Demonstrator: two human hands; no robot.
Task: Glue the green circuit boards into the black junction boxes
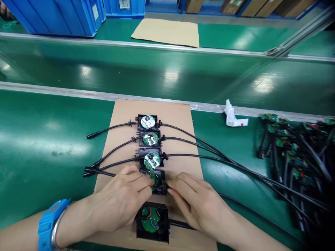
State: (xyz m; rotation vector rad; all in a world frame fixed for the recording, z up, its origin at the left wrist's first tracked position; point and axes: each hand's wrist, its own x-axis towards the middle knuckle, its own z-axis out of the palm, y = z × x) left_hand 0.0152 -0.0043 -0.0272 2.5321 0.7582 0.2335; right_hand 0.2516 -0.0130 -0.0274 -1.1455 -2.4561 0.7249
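A column of small black plastic housings, each with a round circuit board and black cables, lies down the middle of a cardboard sheet (178, 111). My left hand (123, 198) has its fingers closed at the left edge of the green circuit board (155, 177) in the fourth housing (161, 174). Beside the same housing, my right hand (201, 205) pinches the black cable (230, 198) where it enters at the right; the fingers partly hide that end. Nearest me sits another housing (164, 235), its green board (150, 223) showing red, blue and black wires.
Cabled circuit boards (290, 150) are heaped at the right. A crumpled white piece (237, 118) lies near the metal rail (206, 107). Beyond are blue bins (60, 17), another cardboard sheet (167, 31) and shelved boxes (256, 7).
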